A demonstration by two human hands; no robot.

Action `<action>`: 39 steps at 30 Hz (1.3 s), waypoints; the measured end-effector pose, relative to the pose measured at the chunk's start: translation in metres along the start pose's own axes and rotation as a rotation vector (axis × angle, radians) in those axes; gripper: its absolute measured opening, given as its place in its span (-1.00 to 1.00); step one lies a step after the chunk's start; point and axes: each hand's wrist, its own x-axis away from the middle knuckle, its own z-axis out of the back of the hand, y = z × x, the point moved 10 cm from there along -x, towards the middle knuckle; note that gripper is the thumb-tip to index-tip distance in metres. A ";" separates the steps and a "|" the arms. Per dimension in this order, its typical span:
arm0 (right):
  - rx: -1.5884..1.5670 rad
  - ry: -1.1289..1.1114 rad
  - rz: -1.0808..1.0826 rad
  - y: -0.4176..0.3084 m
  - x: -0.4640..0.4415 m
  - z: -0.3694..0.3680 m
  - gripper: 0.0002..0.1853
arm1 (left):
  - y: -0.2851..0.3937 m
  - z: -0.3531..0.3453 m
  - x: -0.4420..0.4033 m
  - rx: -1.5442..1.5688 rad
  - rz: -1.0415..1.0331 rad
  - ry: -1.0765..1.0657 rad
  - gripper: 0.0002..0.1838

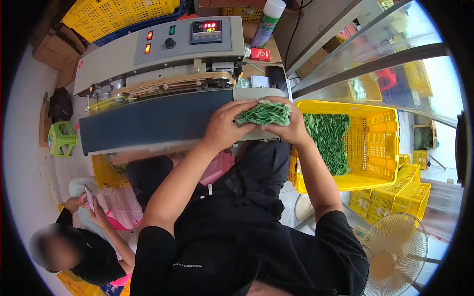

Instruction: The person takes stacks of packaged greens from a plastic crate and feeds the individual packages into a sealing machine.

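Note:
A packet of thin green strands (266, 113), apparently in clear film, is held between both hands at the front right end of a band sealing machine (163, 54). My left hand (228, 124) grips its left side, fingers along the top and thumb below. On its right side my right hand (292, 124) is closed around the edge. The machine's dark conveyor belt (155, 118) runs off to the left of my hands. To the right, a yellow crate (373, 140) holds a mass of similar green contents (328, 143).
Behind the hands are a spray can (268, 22), a small red box (260, 54) and a dark phone (275, 76). A fan (395, 254) stands at lower right near stacked yellow crates (395, 195). Another person (94, 246) sits at lower left, near a green stool (62, 139).

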 end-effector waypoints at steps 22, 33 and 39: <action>-0.035 0.029 -0.281 0.055 -0.031 -0.004 -0.37 | -0.070 0.012 0.007 -0.080 0.416 0.147 -0.81; 0.026 0.113 -0.287 0.053 -0.034 -0.003 -0.39 | -0.080 0.019 -0.002 -0.323 0.395 0.180 -0.75; 0.095 0.163 -0.300 0.050 -0.025 0.007 -0.42 | -0.087 0.025 0.004 -0.250 0.488 0.204 -0.73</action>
